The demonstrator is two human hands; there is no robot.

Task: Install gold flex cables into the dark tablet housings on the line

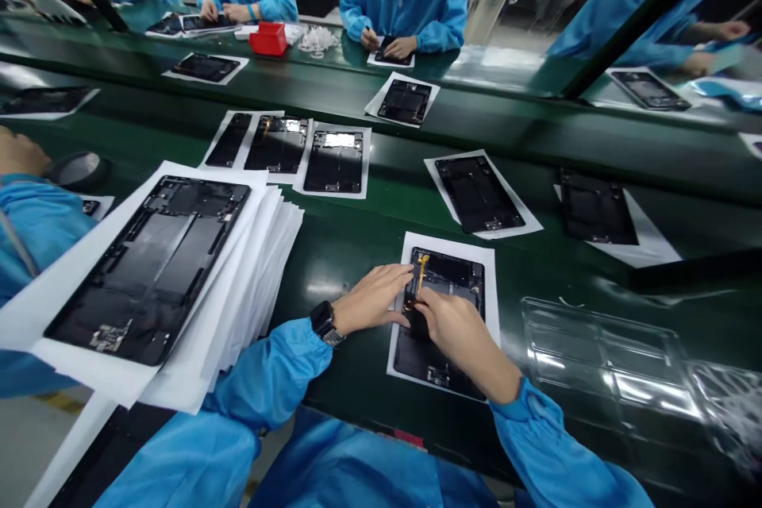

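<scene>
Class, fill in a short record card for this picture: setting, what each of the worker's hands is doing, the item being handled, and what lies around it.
Setting: a green workbench with people in blue coats seated along it
Left hand: flat on the white sheet, fingers at the panel's edge
Right hand: pressing on the dark panel, fingertips at a yellow strip
Left of hands: a stack of white sheets with another panel on top
Right of hands: a clear plastic tray

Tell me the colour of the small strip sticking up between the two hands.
Orange-yellow: the strip stands out against the black panel, best seen in the head view.
</scene>
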